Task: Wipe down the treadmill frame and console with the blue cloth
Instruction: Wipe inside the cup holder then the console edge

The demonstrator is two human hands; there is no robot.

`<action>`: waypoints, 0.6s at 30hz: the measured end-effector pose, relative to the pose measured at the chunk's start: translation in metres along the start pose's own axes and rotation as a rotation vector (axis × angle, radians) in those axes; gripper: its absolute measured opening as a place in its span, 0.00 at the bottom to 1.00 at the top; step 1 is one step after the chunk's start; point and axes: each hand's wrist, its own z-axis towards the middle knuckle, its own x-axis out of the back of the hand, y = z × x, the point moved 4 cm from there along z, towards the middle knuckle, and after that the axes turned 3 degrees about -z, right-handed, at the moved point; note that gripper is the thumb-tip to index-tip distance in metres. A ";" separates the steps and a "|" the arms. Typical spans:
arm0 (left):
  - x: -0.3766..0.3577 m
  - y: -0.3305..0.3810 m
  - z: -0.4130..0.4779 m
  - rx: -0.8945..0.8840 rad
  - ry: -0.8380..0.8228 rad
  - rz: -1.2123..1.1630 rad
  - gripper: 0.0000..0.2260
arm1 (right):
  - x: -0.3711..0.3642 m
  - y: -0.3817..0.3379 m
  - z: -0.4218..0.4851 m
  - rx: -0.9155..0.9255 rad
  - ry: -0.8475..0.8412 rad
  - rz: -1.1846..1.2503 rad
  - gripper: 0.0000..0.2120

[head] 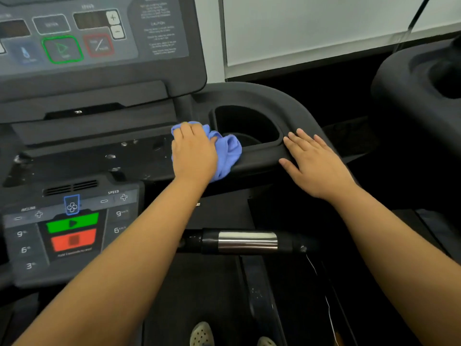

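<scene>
Head view shows the blue cloth (228,151), bunched in soft folds, on the black treadmill frame (262,96) just left of the cup holder (247,123), pressed down by the nearly flat fingers of the left hand (193,151). The right hand (314,166) rests open on the frame, holding nothing. Wiping seems underway; next the cloth probably must sweep the speckled tray (99,158) with steady pressure

Left hand (194,152) pressing palm-down on a bunched blue cloth (229,153) at the cup holder (249,121) rim; right hand (316,166) lying flat, fingers straight, on the treadmill frame (262,93) beside it.
</scene>
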 end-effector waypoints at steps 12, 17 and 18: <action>0.010 -0.002 0.000 -0.246 -0.207 -0.121 0.18 | 0.000 0.003 -0.002 -0.019 0.012 -0.013 0.27; 0.020 -0.014 -0.032 -0.321 -0.120 -0.184 0.17 | 0.001 0.000 -0.003 -0.018 0.008 -0.020 0.27; 0.021 -0.016 -0.036 -0.331 -0.114 -0.189 0.17 | 0.001 0.000 -0.004 -0.016 0.006 -0.023 0.27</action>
